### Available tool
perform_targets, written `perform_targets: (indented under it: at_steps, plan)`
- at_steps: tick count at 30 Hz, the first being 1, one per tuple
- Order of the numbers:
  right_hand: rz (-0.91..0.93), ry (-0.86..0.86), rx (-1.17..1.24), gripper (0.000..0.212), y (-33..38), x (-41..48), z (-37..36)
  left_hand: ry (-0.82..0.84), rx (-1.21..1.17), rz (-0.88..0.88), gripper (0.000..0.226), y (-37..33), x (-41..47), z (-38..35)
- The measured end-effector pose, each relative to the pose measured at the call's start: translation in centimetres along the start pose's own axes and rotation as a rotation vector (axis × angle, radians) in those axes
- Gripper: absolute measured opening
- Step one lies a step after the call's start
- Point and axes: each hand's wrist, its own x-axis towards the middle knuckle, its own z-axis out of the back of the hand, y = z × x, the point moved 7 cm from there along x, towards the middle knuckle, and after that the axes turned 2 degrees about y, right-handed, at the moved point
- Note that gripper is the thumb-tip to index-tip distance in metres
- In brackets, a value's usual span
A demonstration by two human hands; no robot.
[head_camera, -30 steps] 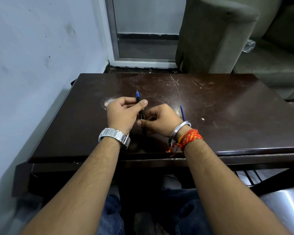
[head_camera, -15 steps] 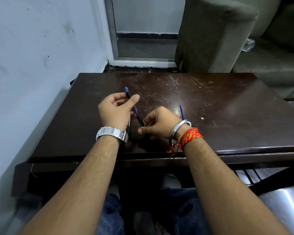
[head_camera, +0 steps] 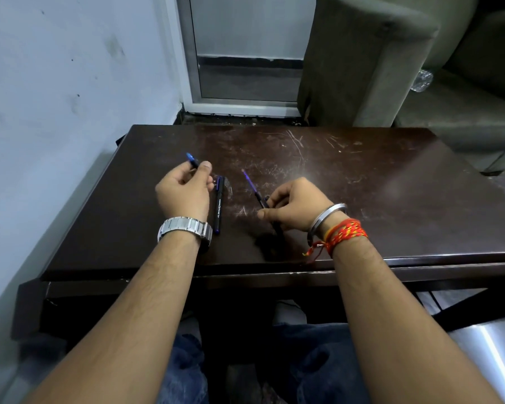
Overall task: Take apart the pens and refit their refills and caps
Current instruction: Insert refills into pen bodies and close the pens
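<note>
My left hand (head_camera: 184,191) pinches a dark pen piece with a blue end (head_camera: 192,159), which pokes out past my thumb and fingers, up and to the left. My right hand (head_camera: 294,206) grips the other black pen part (head_camera: 262,202). A thin purple refill (head_camera: 249,182) sticks out of that part toward the far left. The two hands are apart and the two pieces are separated. A whole black pen with white lettering (head_camera: 218,206) lies on the dark wooden table (head_camera: 391,182), just right of my left hand.
The scratched table runs close to a pale wall (head_camera: 56,112) on the left. A grey-green sofa (head_camera: 376,62) stands behind its far right corner. My knees are under the near edge.
My hands have drawn apart. The left hand moved left with the blue-ended piece, and the refill now shows bare, sticking out of the part in my right hand.
</note>
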Motion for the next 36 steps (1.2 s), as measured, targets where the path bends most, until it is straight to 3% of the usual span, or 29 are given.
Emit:
perform_targets:
  at_steps: [4,6,13,17,21,24,27,31,36]
  plan:
    - [-0.018,-0.286,0.160,0.022,-0.6,0.0,2.4,0.299,0.408,0.057,0.018,1.5,-1.9,-2.6]
    - [-0.031,-0.363,0.210,0.022,-0.7,-0.1,3.0,0.345,0.609,0.012,0.025,1.7,-3.0,-3.7]
    - [-0.052,-0.352,0.160,0.024,-0.7,-0.3,2.5,0.465,0.872,-0.068,0.027,2.1,-4.9,-6.5]
    - [-0.068,-0.308,0.128,0.021,-0.9,0.0,2.1,0.414,0.877,-0.085,0.033,1.8,-4.7,-6.1]
    - [-0.067,-0.247,0.231,0.014,-0.8,0.1,1.2,0.308,0.664,-0.079,0.013,0.4,-4.1,-5.2]
    - [-0.057,-0.232,0.376,0.011,-0.2,0.1,0.6,0.547,0.411,0.084,0.019,0.9,-4.8,-6.1]
    - [-0.077,-0.226,0.453,0.012,0.2,-0.1,0.3,0.709,0.417,0.005,0.027,0.7,-5.3,-6.1]
    - [-0.076,-0.280,0.511,0.023,0.7,-0.5,0.7,0.746,0.532,-0.049,0.027,0.5,-5.3,-5.6]
    - [-0.052,-0.368,0.597,0.016,0.7,-0.6,1.3,0.763,0.585,-0.040,0.027,0.3,-5.5,-5.8]
